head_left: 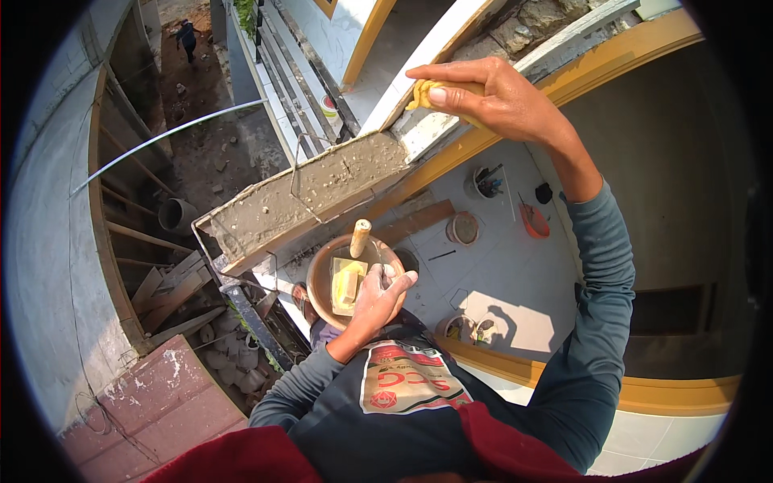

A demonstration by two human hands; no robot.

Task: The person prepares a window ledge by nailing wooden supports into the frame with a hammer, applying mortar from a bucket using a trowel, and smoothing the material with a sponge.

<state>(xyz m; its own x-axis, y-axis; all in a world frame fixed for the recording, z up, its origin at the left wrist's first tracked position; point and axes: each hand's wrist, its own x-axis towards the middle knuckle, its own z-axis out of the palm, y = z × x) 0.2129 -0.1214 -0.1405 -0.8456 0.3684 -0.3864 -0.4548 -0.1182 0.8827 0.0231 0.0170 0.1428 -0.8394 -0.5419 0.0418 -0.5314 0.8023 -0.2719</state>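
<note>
My right hand, raised at the upper right, pinches a yellow sponge against the pale edge of a ledge. My left hand is low in front of my body, over a brown bucket. Its fingers are curled, and what they grip is hidden. A yellow-faced float lies at the bucket beside that hand. Just above it, a light wooden tool handle sticks up. Ahead runs a narrow ledge topped with rough grey mortar, with thin bent wire across it.
Below right, the tiled floor holds a small bucket, a tool bucket and a red container. An orange-yellow frame edges the opening. A deep gap with boards drops at left. A person is far below.
</note>
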